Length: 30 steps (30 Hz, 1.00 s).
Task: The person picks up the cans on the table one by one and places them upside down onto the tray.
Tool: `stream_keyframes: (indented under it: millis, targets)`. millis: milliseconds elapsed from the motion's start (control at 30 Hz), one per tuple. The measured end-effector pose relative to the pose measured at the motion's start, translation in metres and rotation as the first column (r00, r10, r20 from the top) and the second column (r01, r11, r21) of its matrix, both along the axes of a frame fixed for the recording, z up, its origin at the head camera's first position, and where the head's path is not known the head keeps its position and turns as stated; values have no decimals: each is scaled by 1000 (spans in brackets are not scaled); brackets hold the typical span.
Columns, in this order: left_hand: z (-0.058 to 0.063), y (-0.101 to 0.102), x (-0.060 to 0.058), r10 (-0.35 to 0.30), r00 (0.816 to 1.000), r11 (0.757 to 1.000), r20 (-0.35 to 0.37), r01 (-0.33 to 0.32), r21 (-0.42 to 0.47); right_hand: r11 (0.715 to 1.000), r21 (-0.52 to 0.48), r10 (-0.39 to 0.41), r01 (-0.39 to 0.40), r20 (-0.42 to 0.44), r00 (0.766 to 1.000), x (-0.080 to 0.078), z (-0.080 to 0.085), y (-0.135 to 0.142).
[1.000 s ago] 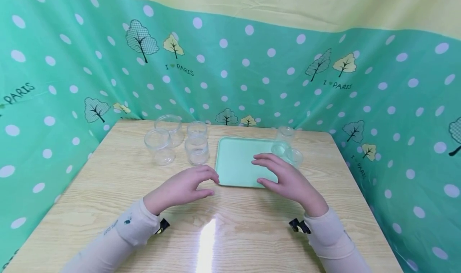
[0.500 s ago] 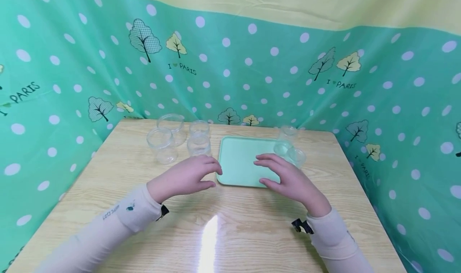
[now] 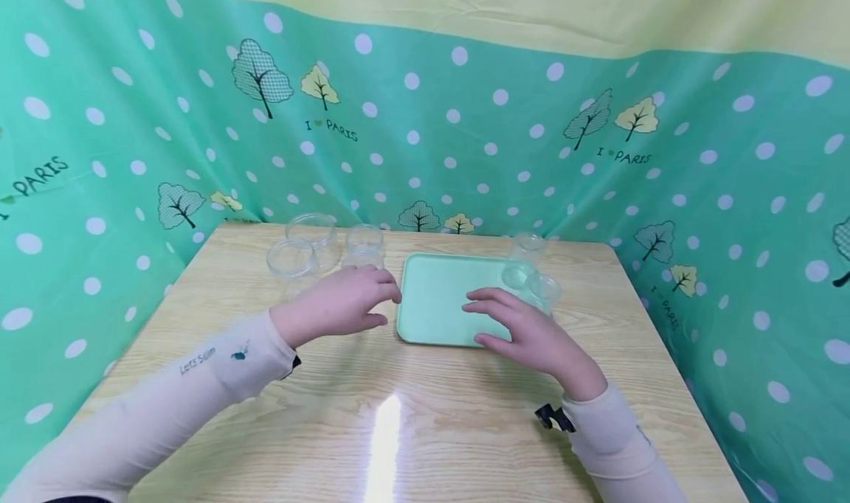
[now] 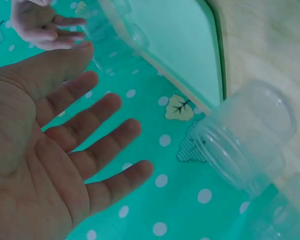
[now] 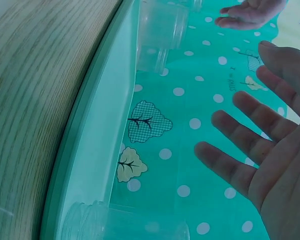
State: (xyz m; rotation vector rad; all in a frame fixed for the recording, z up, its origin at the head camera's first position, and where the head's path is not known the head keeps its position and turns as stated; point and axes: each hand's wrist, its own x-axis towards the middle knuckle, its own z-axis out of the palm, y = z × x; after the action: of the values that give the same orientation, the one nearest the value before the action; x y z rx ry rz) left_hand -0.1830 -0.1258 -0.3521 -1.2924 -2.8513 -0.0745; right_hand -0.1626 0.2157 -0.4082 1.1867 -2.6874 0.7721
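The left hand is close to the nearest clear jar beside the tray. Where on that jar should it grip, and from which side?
Probably round the side wall, below the rim, coming from the person's side. The clear jar stands upright, open-topped and round, left of the green tray, with other jars close behind it. The left hand is open, palm toward it, so thumb and fingers could wrap the wall.

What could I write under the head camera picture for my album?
Two open hands, left hand and right hand, hover by a green tray and clear jars.
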Motion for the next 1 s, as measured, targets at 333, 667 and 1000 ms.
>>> stream_keyframes:
  millis: [333, 667, 1000]
  targets:
    - [9, -2, -24, 56, 997, 988, -45, -62, -143, 999, 13, 32, -32, -8, 999, 1, 1, -1]
    - [11, -11, -53, 55, 998, 991, 33, -50, -121, 997, 21, 68, -68, -11, 998, 0, 1, -2]
    - [9, -18, -76, 75, 988, 989, 132, -57, -139, 997, 36, 73, -72, -14, 997, -1, -3, -2]
